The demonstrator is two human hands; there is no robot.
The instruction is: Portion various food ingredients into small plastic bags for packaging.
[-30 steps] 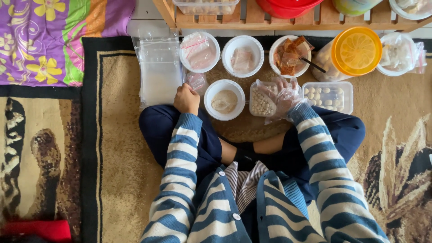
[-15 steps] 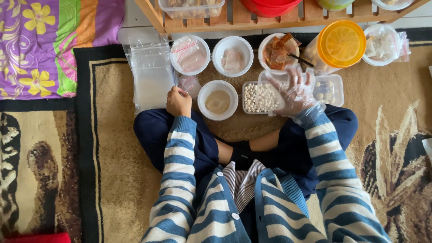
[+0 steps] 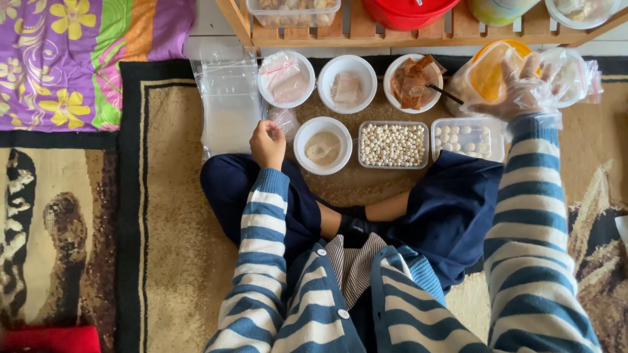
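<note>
Reaching toward far right of rug: gloved right hand (image 3: 523, 88), fingers spread, over orange-lidded tub (image 3: 494, 72). Likely light, smooth plastic, slippery under glove; best gripped around rim. Left hand (image 3: 267, 142) curled, pinching small clear bag (image 3: 285, 121) beside white bowl (image 3: 322, 145).

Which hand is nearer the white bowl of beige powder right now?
The left hand. It rests just left of the white bowl of powder, almost touching its rim. The gloved right hand is far off to the right, over the orange lidded container.
</note>
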